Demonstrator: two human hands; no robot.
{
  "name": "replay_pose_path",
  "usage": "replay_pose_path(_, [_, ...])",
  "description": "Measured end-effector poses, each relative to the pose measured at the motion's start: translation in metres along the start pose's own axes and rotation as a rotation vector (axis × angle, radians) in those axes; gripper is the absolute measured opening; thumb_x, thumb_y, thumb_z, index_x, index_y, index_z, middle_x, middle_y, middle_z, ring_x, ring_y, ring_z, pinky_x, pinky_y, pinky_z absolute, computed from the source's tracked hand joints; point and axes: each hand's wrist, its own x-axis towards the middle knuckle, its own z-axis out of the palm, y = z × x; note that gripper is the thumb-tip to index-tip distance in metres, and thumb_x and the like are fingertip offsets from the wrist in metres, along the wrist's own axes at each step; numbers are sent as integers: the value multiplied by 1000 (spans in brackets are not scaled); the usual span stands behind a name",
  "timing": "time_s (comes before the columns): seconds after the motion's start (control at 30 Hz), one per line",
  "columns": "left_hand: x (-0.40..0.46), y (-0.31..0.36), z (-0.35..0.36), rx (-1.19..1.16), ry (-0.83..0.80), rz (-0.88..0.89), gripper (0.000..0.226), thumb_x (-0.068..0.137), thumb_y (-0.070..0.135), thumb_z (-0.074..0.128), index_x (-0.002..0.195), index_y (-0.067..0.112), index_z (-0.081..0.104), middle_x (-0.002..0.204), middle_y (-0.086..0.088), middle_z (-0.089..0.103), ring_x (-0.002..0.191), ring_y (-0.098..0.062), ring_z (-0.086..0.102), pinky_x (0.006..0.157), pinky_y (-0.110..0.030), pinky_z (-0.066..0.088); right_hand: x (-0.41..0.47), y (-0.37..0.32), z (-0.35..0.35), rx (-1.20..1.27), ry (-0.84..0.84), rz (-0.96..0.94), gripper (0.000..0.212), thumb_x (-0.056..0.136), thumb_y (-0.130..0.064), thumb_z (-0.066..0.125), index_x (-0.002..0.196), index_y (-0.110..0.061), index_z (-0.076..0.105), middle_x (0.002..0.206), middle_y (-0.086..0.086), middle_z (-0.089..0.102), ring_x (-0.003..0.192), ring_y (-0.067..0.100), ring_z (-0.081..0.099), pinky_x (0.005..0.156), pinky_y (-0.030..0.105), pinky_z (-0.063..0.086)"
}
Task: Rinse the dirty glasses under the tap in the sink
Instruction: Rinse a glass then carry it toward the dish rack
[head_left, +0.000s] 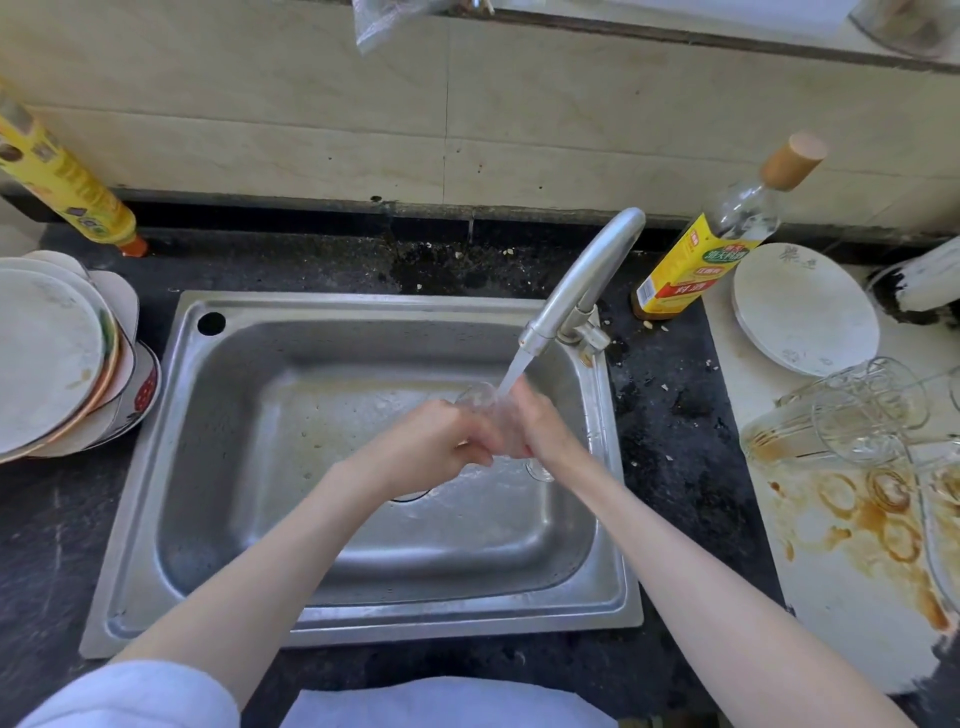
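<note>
Water runs from the steel tap (582, 283) into the steel sink (218, 467). A clear glass (480, 400) lies tilted under the stream, held between both hands. My left hand (431, 447) grips it from the left and my right hand (540, 423) from the right; most of the glass is hidden by the fingers. Several dirty glasses (841, 415) with brown residue lie and stand on the white board (852, 597) right of the sink.
A stack of dirty plates (57, 358) sits left of the sink beside a yellow bottle (67, 182). A cork-topped bottle (711, 244) and a white plate (802, 309) stand at the back right. Brown ring stains cover the board. The counter is dark stone.
</note>
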Motion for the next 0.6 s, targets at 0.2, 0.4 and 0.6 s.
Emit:
replay_pose_path(0.2, [-1,17,6,-318,282,-234,34,76,3,73,70,23,46,73,8,56,71,-4,54,65,-12,39,-13,4,-1,-176,-61,-144,37,100,-43,27,110,-21,54,98,-9,56,86,5,51,78,26,41])
replay_pose_path(0.4, [-1,14,-16,-203,-84,-147,12,76,5,74,76,17,70,71,20,62,68,13,55,67,-3,37,-6,4,-3,35,-247,65,78,94,-59,2,51,-28,58,41,-6,40,35,6,28,41,18,20])
replay_pose_path(0.6, [1,16,-5,-304,196,-201,29,75,4,74,72,23,52,71,9,59,67,-2,53,65,-16,39,-2,17,7,-143,-78,-113,65,85,-72,19,115,-25,53,114,-8,58,101,8,55,87,32,42])
